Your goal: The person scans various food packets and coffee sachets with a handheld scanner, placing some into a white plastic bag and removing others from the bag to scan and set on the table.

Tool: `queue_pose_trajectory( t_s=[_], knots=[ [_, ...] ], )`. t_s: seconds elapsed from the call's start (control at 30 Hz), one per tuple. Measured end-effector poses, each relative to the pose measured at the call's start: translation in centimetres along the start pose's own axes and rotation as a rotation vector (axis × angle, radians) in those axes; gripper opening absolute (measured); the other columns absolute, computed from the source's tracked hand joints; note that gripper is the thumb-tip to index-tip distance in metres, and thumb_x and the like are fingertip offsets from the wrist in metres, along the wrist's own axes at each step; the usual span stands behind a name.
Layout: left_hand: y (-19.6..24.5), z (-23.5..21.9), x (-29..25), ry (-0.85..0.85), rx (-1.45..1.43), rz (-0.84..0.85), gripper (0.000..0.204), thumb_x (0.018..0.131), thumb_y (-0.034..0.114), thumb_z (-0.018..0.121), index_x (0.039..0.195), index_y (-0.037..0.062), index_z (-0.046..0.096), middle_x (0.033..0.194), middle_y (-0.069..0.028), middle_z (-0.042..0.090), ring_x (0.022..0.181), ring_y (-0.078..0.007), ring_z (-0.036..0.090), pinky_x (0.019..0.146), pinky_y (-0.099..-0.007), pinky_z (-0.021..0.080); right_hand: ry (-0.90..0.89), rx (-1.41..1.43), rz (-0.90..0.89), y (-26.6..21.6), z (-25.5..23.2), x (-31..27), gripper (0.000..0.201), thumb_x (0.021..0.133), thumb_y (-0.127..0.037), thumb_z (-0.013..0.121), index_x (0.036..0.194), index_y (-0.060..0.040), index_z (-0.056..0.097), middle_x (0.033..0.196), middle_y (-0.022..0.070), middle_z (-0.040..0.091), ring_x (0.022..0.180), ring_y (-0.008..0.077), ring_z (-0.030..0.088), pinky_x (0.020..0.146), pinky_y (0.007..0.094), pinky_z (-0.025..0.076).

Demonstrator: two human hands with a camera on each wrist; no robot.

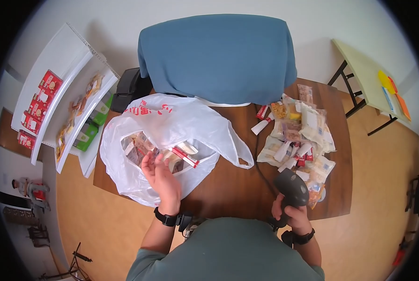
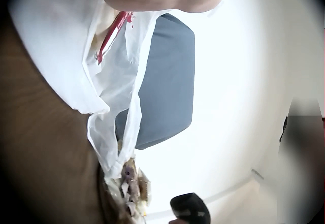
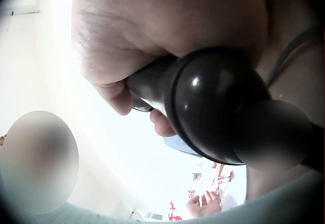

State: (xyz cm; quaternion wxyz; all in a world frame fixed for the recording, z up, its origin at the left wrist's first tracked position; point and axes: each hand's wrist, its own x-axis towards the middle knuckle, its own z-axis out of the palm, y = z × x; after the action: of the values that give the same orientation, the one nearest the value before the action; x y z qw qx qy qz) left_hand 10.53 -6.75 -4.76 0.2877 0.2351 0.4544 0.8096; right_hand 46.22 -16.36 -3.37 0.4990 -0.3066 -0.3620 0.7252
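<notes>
My right hand point(image 1: 298, 216) grips a black barcode scanner point(image 1: 291, 187) by its handle, fingers wrapped round it, at the right front of the desk. In the right wrist view the scanner point(image 3: 213, 107) fills the middle, its dark rounded head large. My left hand point(image 1: 164, 182) is over the mouth of a white plastic bag point(image 1: 204, 119) with red print, its fingers loosely bent and nothing held. Inside the bag lie several clear-wrapped packets point(image 1: 141, 143) and a red-and-white stick packet point(image 1: 185, 157), just right of the fingertips.
Right on the brown desk point(image 1: 228, 187) lies a pile of wrapped food packets point(image 1: 291, 124). A cable point(image 1: 261, 171) runs beside it. Behind stands something under a blue cloth point(image 1: 216, 58). White shelves point(image 1: 73, 65) with red boxes stand left; a folding table point(image 1: 366, 77) stands far right.
</notes>
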Motion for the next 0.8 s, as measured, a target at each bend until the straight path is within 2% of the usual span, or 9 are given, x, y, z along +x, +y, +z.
queue_pose_trajectory(
  t_s=[0.13,0.2,0.23,0.3,0.5,0.6,0.63,0.7,0.8],
  knots=[
    [-0.3,-1.1,-1.3,-0.383,0.254,0.199,0.021,0.096,0.002,0.056,0.116,0.0073,0.056,0.123,-0.0077,0.058,0.099,-0.0180,0.061,0.084,-0.0308,0.050,0.015,0.023,-0.016,0.1,-0.1,-0.1,0.048,0.087,-0.032,0.074,0.120,-0.0045,0.052,0.071,0.0099,0.056,0.060,0.0215,0.056,0.059,0.0344,0.045],
    [0.0,-0.4,-2.5,-0.772,0.790,0.224,0.011,0.093,0.003,0.059,0.103,0.0049,0.062,0.114,-0.0097,0.064,0.093,-0.0221,0.065,0.080,-0.0328,0.053,0.016,0.040,-0.030,0.3,-0.3,0.0,0.048,0.087,-0.031,0.074,0.120,-0.0040,0.052,0.071,0.0100,0.056,0.060,0.0215,0.056,0.058,0.0348,0.045],
    [-0.1,0.1,-2.9,-0.765,0.792,0.226,0.011,0.093,0.003,0.059,0.103,0.0049,0.062,0.114,-0.0097,0.064,0.093,-0.0221,0.065,0.080,-0.0328,0.053,0.009,0.040,-0.027,0.3,-0.2,0.1,0.048,0.087,-0.031,0.074,0.120,-0.0040,0.052,0.071,0.0100,0.056,0.060,0.0215,0.056,0.058,0.0348,0.045],
    [-0.4,1.2,-3.3,-0.886,1.154,0.598,0.012,0.089,0.005,0.063,0.101,0.0035,0.064,0.114,-0.0128,0.065,0.090,-0.0305,0.065,0.079,-0.0391,0.054,0.006,0.070,-0.041,0.2,0.2,0.1,0.055,0.086,-0.031,0.075,0.126,-0.0022,0.050,0.074,0.0092,0.057,0.062,0.0190,0.057,0.060,0.0320,0.048],
    [-0.8,0.4,-3.0,-1.101,1.139,0.351,0.016,0.085,0.009,0.066,0.099,0.0023,0.063,0.102,-0.0143,0.063,0.088,-0.0363,0.063,0.079,-0.0436,0.052,0.005,0.087,-0.025,0.3,0.0,0.0,0.054,0.086,-0.031,0.075,0.124,-0.0022,0.050,0.074,0.0094,0.056,0.062,0.0198,0.057,0.060,0.0333,0.047],
    [0.7,0.5,-2.9,-0.896,1.062,0.352,0.015,0.084,0.005,0.067,0.097,0.0009,0.060,0.090,-0.0126,0.058,0.071,-0.0282,0.061,0.066,-0.0379,0.051,0.021,0.083,-0.041,0.0,0.5,-0.1,0.050,0.086,-0.031,0.075,0.120,-0.0026,0.050,0.074,0.0096,0.056,0.062,0.0206,0.057,0.060,0.0342,0.047],
    [1.6,0.5,-2.5,-0.894,1.063,0.352,0.015,0.084,0.005,0.067,0.097,0.0009,0.060,0.090,-0.0126,0.058,0.071,-0.0282,0.061,0.066,-0.0379,0.051,0.018,0.083,-0.040,0.1,0.4,-0.1,0.050,0.086,-0.031,0.075,0.120,-0.0026,0.050,0.074,0.0096,0.056,0.062,0.0206,0.057,0.060,0.0342,0.047],
    [3.9,0.6,-0.4,-0.576,1.136,0.175,0.019,0.081,0.011,0.069,0.094,0.0012,0.060,0.094,-0.0151,0.060,0.085,-0.0344,0.061,0.077,-0.0425,0.050,0.013,0.089,-0.037,0.3,0.1,-0.3,0.047,0.086,-0.030,0.074,0.117,-0.0029,0.051,0.074,0.0097,0.056,0.062,0.0210,0.057,0.060,0.0348,0.047],
    [4.7,-1.1,5.7,-0.379,1.373,0.567,0.040,0.082,0.012,0.070,0.118,0.0010,0.055,0.107,-0.0190,0.061,0.101,-0.0400,0.058,0.086,-0.0478,0.049,0.016,0.089,-0.038,0.4,0.0,-0.3,0.046,0.087,-0.030,0.074,0.116,-0.0027,0.052,0.073,0.0097,0.056,0.062,0.0208,0.056,0.060,0.0348,0.046]
  ],
)
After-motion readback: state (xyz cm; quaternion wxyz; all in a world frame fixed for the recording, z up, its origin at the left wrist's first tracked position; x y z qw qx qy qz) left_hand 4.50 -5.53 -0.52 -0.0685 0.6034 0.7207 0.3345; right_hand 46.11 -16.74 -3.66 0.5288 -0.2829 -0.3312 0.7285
